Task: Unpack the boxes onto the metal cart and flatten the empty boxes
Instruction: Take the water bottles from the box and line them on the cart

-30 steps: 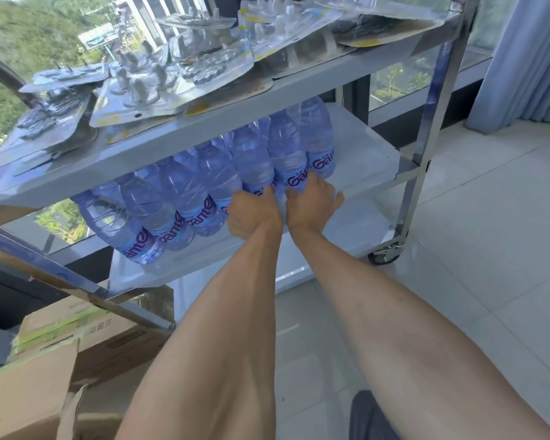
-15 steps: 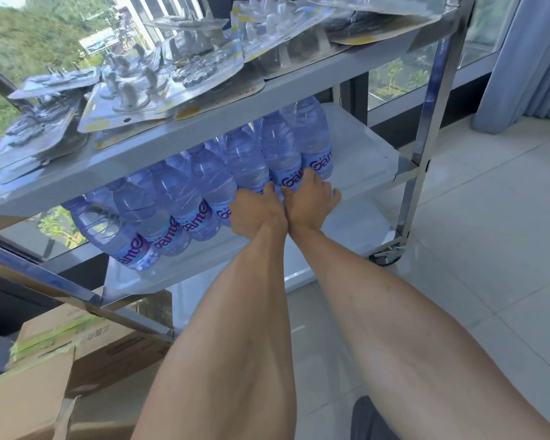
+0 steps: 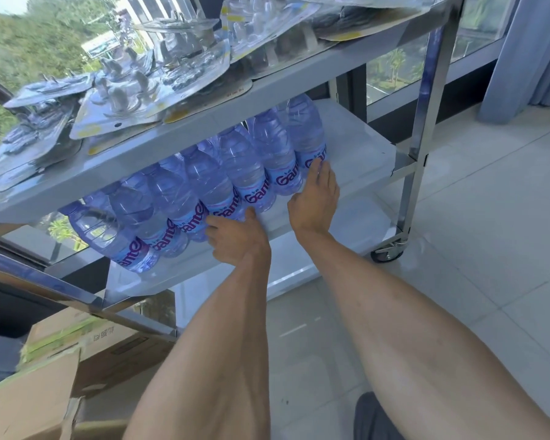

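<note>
The left hand (image 3: pixel 235 241) presses its fingers against the labels of the water bottles (image 3: pixel 223 182). The fingers (image 3: pixel 215 231) look mostly straight, and the thumb points up beside a bottle. It grips nothing that can be seen. The fingertips are partly hidden behind the hand, so how they bend is hard to tell.

The right hand (image 3: pixel 315 203) lies flat and loose, with straight fingers touching the last bottle at the right end of the row. It holds nothing.

The bottles stand in a tight row on the middle shelf (image 3: pixel 356 154) of the metal cart (image 3: pixel 426 100). They are see-through blue with purple writing. Their caps are hidden under the top shelf (image 3: pixel 267 93). More bottles stand behind the front row, but they are hard to count.

Clear plastic packs (image 3: pixel 134 96) lie piled on the top shelf. What is inside them is hard to make out.

Cardboard boxes (image 3: pixel 26 401) sit on the floor at the lower left, cut off by the edge. A cart wheel (image 3: pixel 386 254) rests on the pale tiled floor (image 3: pixel 489 217). A blue curtain (image 3: pixel 534 49) hangs at the right.
</note>
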### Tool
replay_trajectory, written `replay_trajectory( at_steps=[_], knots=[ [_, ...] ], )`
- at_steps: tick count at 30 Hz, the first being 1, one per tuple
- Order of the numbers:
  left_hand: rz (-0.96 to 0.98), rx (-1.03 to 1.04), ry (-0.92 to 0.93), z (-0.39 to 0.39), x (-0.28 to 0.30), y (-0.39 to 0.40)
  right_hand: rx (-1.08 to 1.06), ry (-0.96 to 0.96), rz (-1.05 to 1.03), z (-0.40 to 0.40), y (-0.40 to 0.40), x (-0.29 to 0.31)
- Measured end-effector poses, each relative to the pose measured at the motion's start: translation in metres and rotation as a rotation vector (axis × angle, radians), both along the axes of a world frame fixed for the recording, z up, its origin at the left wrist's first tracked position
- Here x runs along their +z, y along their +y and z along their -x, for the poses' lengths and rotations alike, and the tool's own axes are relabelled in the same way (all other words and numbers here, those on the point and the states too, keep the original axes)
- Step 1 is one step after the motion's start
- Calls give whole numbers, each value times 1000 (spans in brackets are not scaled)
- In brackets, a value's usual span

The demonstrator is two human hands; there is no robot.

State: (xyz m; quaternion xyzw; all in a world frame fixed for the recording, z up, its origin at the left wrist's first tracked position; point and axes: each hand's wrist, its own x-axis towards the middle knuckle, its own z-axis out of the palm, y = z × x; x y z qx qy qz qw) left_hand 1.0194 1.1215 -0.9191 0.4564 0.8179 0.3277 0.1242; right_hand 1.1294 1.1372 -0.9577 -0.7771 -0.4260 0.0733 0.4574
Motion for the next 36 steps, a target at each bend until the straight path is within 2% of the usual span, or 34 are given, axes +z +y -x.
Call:
replay_trajectory(
  at_steps=[6,10,14,18,24,32,36],
  knots=[
    [32,-29,51,-4,-3,6,51,-44,36,-6,-3,-1],
    [90,-25,196,14,-11,-4,53,-115,110,-1,-10,-3],
    [104,53,226,35,-18,-16,29,-166,165,13,-26,-6],
    [166,32,226,52,-13,-18,19,-199,278,23,-35,0],
    [175,-82,334,98,-25,-53,101,-293,308,56,-58,2],
    [182,-70,367,179,4,-70,293,-447,257,123,-81,22],
    [199,-24,347,235,19,-81,411,-463,350,170,-91,40]
  ],
)
